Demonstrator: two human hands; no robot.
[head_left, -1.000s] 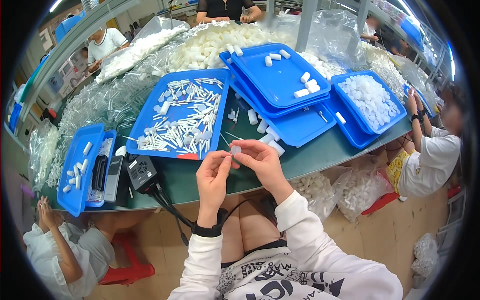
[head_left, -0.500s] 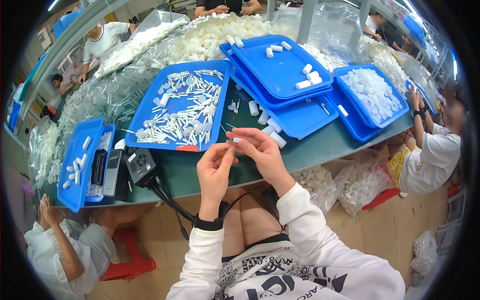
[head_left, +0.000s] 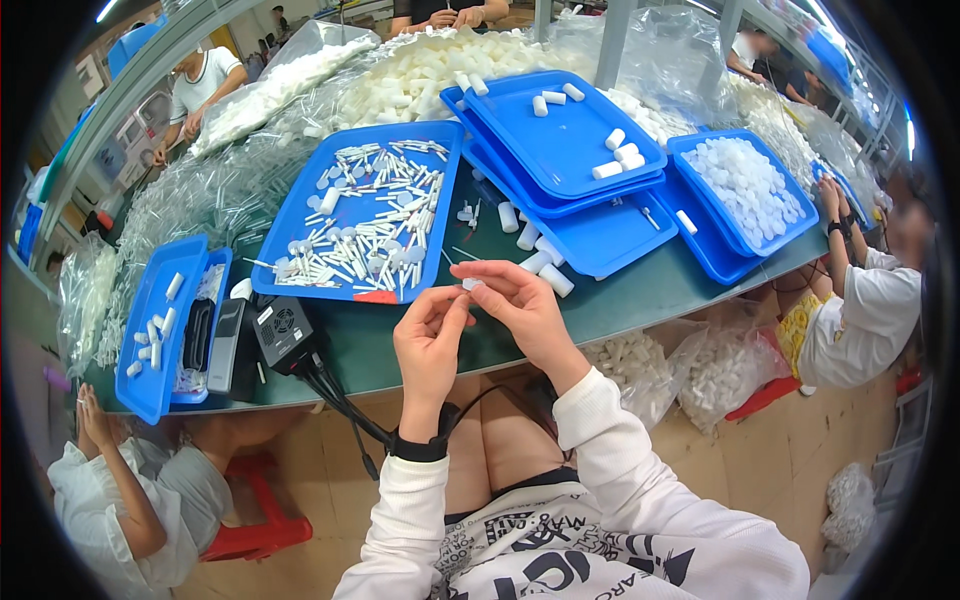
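Green tabletop [head_left: 640, 300] carries stacked blue trays [head_left: 570, 150] and one blue tray of thin white sticks [head_left: 365, 215] straight ahead of me. Black power adapter [head_left: 283, 335] sits left of my hands. My left hand [head_left: 430, 345] and right hand [head_left: 520, 305] meet above the tabletop's near edge, both grips pinched on one small white piece [head_left: 468, 284] between fingertips.

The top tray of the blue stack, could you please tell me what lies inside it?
The top blue tray holds a few loose white cylinders. The trays beneath are mostly covered, so their contents stay largely hidden.
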